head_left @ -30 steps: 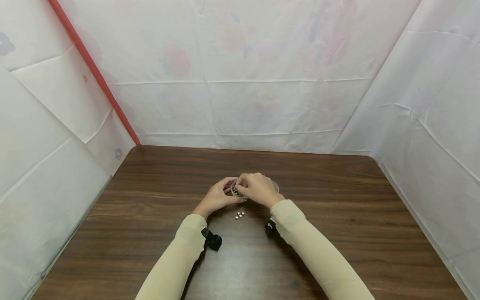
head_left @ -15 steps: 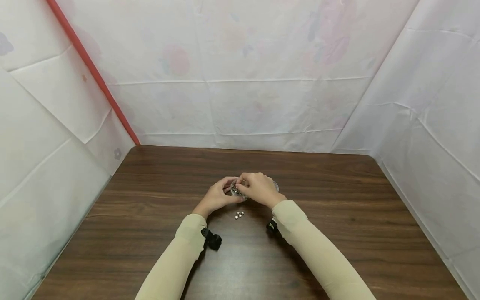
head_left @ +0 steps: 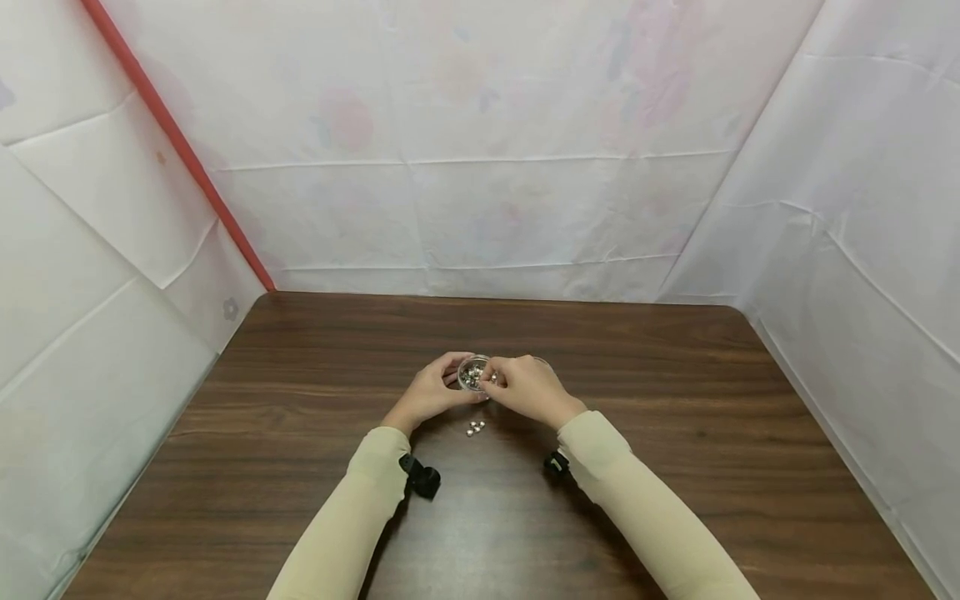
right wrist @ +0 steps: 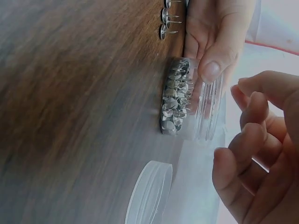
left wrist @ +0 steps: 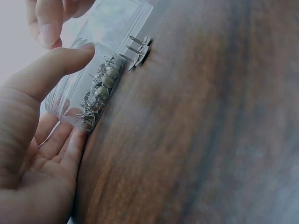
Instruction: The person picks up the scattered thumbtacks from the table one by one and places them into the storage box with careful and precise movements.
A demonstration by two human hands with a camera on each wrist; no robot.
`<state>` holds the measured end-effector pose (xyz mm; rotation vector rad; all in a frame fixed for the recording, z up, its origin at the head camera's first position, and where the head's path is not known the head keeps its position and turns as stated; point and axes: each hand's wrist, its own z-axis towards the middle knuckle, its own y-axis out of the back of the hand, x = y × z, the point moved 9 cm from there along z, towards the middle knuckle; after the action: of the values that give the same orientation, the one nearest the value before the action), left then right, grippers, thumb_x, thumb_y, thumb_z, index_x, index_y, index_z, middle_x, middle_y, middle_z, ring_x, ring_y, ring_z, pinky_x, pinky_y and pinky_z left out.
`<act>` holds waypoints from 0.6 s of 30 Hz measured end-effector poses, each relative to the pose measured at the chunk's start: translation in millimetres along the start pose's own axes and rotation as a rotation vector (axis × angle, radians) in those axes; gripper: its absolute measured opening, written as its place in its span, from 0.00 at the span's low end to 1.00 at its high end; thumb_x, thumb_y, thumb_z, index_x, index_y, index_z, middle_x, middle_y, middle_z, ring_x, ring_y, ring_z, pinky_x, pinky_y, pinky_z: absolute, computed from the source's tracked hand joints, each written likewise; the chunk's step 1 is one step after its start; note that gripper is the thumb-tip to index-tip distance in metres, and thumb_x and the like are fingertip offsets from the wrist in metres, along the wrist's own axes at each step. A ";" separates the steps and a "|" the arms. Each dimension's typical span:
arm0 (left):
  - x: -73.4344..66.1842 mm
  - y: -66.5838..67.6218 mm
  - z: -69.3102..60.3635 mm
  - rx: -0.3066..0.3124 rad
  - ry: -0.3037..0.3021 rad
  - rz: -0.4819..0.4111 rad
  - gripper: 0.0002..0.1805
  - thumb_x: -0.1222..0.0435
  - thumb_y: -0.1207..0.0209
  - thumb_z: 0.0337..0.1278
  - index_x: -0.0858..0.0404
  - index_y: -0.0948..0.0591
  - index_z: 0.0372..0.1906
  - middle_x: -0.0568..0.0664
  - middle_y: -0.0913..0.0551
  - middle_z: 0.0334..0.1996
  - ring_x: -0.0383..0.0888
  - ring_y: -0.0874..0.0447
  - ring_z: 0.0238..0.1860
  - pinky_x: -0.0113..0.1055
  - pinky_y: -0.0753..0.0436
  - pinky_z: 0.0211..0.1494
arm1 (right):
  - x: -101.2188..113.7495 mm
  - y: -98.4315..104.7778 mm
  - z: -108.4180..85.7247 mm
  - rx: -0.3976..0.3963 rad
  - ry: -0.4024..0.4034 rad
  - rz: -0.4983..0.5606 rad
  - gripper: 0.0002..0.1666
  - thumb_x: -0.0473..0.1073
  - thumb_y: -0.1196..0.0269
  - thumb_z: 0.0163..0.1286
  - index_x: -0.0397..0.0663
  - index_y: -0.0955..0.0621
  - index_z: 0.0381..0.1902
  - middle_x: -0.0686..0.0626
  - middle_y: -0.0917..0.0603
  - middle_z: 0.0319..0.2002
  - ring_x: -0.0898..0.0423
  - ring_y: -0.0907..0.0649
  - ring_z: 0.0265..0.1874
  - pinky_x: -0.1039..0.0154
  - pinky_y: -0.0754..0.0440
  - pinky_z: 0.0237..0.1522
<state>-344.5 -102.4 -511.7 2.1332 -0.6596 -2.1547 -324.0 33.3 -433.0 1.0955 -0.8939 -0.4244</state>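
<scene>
My left hand (head_left: 435,392) grips a clear round jar (head_left: 474,360) between thumb and fingers. In the right wrist view, many silver thumbtacks (right wrist: 174,100) lie at the bottom of this lidless jar (right wrist: 198,119). My right hand (head_left: 528,387) hovers at the jar's right side with curled fingers, thumb and index tips close together. No tack shows between those fingertips (right wrist: 243,86); part of the pinch is hidden. Several loose thumbtacks (head_left: 476,428) sit point up on the table, on the near side of the jar; the left wrist view shows some of these tacks (left wrist: 136,53).
A clear round lid (right wrist: 149,191) lies on the table right of the jar, mostly behind my right hand in the head view. The dark wood table (head_left: 675,450) is bordered by white cloth walls (head_left: 480,217), with a red strip (head_left: 180,142) at the left corner.
My right hand has drawn back slightly to the right and toward me, exposing more of the jar's opening. My left hand still holds the jar. The loose tacks look unchanged.
</scene>
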 end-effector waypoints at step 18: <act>0.1 0.3 0.7 0.002 -0.016 0.007 0.39 0.57 0.22 0.47 0.49 0.26 0.67 0.47 0.28 0.66 0.51 0.29 0.68 0.45 0.26 0.67 | -1.3 -13.7 -13.2 0.100 0.050 0.057 0.04 0.47 0.36 0.73 0.56 0.16 0.38 0.63 0.21 0.21 0.67 0.25 0.17 0.68 0.24 0.23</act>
<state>-345.2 -102.5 -511.7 2.1130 -0.6693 -2.1709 -312.6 36.0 -448.0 1.1646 -0.9073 -0.3063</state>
